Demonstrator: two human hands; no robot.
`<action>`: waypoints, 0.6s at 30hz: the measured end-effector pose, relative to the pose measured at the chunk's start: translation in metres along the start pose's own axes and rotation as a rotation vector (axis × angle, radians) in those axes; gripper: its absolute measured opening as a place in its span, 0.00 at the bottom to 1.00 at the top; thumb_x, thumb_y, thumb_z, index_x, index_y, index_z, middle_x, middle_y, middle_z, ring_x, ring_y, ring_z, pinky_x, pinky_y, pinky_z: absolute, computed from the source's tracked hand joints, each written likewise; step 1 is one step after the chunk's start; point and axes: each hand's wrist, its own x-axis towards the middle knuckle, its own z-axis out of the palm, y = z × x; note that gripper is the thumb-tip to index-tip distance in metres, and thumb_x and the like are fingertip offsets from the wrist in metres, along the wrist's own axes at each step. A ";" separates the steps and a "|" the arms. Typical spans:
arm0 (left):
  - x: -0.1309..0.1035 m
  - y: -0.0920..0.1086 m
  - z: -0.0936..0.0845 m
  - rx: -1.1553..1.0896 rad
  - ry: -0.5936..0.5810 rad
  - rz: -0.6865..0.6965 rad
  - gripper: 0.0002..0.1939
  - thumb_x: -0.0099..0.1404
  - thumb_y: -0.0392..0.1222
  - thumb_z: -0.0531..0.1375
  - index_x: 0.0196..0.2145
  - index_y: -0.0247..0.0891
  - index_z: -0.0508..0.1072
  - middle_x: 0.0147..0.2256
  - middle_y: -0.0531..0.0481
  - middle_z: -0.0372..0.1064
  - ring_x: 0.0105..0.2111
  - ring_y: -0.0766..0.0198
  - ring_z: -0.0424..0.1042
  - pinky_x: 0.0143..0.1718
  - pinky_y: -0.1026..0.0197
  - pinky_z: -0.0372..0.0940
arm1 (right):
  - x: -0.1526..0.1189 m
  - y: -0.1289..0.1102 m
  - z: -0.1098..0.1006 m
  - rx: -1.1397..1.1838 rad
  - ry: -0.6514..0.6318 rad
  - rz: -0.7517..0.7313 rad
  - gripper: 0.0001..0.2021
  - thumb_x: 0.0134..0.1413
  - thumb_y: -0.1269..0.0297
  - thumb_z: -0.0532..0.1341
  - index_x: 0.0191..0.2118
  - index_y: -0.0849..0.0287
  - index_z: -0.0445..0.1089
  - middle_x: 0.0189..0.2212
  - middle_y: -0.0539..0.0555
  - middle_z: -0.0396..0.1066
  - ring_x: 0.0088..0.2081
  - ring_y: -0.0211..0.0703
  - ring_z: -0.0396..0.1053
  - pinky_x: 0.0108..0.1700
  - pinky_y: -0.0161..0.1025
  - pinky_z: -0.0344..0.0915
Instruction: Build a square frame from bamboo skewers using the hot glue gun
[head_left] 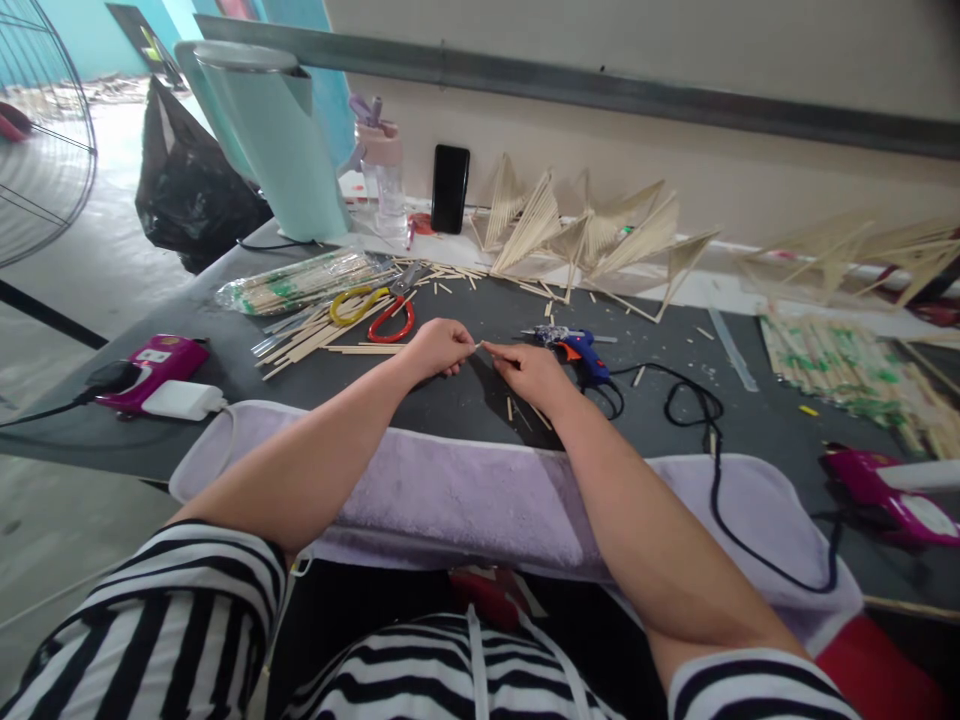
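Observation:
My left hand (437, 348) is closed in a pinch above the dark tabletop. From its fingertips pokes a tiny pale piece of wooden stick (478, 345). Facing it, my right hand (531, 374) has its fingers drawn together, the index fingertip at the other end of that piece; whether it grips anything is hidden. Just right of this hand lies a blue glue gun (592, 360) with an orange trigger. Scissors (375, 308) with yellow and red handles rest beyond my left hand, on loose wooden sticks (319, 330). Short stick bits (541, 416) lie under my right wrist.
Several fan-shaped stick frames (532, 220) stand along the wall. Bagged sticks lie left (300, 280) and right (840, 360). A phone (450, 190), bottle (382, 180) and pale green jug (262, 140) stand at the back. A black cord (716, 480) crosses the purple cloth (465, 490).

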 end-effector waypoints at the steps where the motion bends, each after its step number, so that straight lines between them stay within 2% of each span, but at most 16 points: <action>1: -0.001 0.001 0.000 0.001 0.000 -0.001 0.02 0.62 0.33 0.60 0.31 0.32 0.72 0.18 0.56 0.64 0.16 0.71 0.67 0.18 0.70 0.61 | 0.000 0.000 0.000 -0.004 -0.002 0.000 0.19 0.61 0.72 0.58 0.56 0.54 0.74 0.51 0.56 0.75 0.53 0.48 0.74 0.55 0.43 0.68; 18: 0.000 0.001 0.000 0.008 -0.003 0.005 0.03 0.62 0.33 0.59 0.31 0.32 0.72 0.18 0.56 0.65 0.16 0.71 0.67 0.18 0.69 0.62 | 0.000 0.003 0.001 -0.012 -0.008 0.003 0.19 0.61 0.71 0.58 0.56 0.54 0.74 0.52 0.54 0.75 0.54 0.46 0.73 0.56 0.42 0.67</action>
